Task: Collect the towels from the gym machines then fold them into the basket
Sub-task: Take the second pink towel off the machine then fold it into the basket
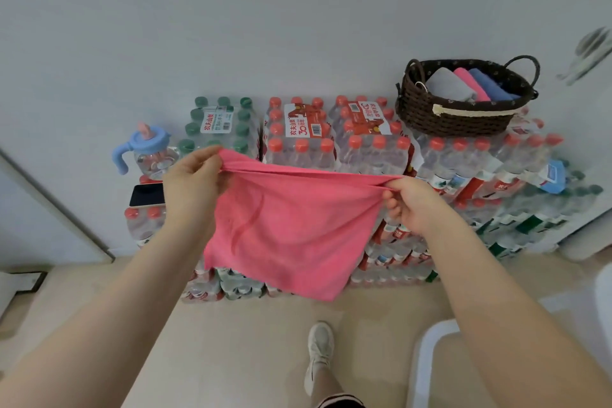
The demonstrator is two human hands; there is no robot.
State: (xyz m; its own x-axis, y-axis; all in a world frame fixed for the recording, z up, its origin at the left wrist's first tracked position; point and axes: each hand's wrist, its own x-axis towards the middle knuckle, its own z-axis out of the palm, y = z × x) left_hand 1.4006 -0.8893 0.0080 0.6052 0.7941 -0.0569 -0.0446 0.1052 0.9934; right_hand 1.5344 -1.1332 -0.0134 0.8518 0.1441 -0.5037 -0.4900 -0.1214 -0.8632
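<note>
I hold the pink cloth towel (291,225) stretched left to right, my left hand (193,182) and right hand (412,202) each pinching a top corner. The dark woven basket (463,116) sits far right on the bottle packs (331,139), nearer my right grip.

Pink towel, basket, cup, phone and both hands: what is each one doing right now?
pink towel: held up, hanging doubled over
left hand: pinching one top end
right hand: pinching the other end
basket: on bottle packs, holds folded towels
sippy cup: upright, lid on
phone: lying flat, screen dark
</note>
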